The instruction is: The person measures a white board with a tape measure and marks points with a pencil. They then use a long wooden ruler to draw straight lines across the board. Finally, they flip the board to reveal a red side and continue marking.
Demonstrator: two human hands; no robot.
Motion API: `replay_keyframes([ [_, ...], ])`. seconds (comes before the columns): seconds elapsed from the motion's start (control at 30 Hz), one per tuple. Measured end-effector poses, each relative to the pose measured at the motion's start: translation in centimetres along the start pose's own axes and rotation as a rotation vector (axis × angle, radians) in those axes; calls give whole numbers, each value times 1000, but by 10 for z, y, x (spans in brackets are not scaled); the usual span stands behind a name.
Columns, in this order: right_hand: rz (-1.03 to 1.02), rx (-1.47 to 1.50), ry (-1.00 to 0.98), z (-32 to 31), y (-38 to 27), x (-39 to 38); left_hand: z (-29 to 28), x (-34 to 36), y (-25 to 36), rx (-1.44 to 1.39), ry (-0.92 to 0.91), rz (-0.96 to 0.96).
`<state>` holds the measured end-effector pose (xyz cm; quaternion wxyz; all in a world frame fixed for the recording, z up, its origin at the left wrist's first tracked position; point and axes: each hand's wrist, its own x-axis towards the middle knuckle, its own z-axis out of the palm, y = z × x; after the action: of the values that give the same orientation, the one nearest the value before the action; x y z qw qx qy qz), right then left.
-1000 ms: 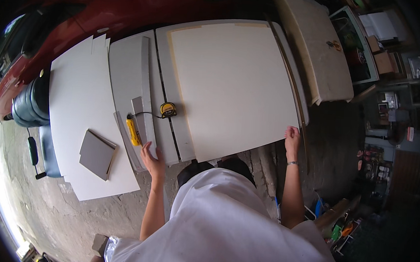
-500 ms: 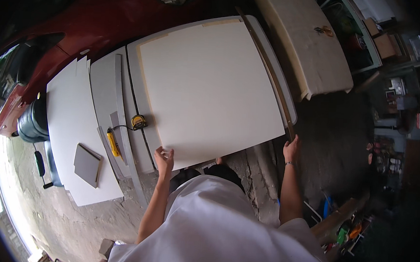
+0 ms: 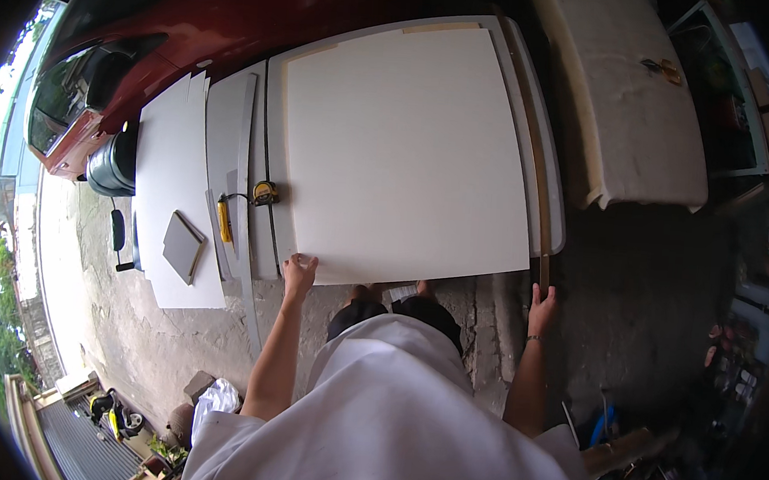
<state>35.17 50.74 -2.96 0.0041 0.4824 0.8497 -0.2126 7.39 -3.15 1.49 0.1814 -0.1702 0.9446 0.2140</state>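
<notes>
A large white sheet (image 3: 408, 152) lies on the grey table (image 3: 550, 198). My left hand (image 3: 299, 274) is at the sheet's near left corner, its fingers closed on the edge. Along the sheet's right side runs a long, narrow brown strip (image 3: 534, 143), slightly apart from the sheet's edge. My right hand (image 3: 542, 306) grips the strip's near end, which sticks out past the table. Left of the sheet are a yellow-and-black tape measure (image 3: 266, 192), a yellow utility knife (image 3: 225, 218) and a long metal straightedge (image 3: 246, 141).
More white sheets (image 3: 172, 154) lie at the left, with a small grey pad-like block (image 3: 184, 246) on top. A red car (image 3: 185, 30) stands beyond the table. A cloth-covered surface (image 3: 635, 106) is at the far right. Cracked concrete floor (image 3: 485, 336) shows near my feet.
My view has shifted, bringing more of the outdoors in at left. The strip's far end has moved right, off the sheet's far corner. Both hands keep their places at corner and strip.
</notes>
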Motion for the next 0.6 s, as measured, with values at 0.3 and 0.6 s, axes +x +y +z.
replay_keyframes([
  [0.3, -389, 159, 68, -10, -109, 28, 22, 12, 3, -84, 115, -202],
  [0.6, -230, -46, 62, 20, -126, 56, 9, 24, -10, -316, 133, -242],
])
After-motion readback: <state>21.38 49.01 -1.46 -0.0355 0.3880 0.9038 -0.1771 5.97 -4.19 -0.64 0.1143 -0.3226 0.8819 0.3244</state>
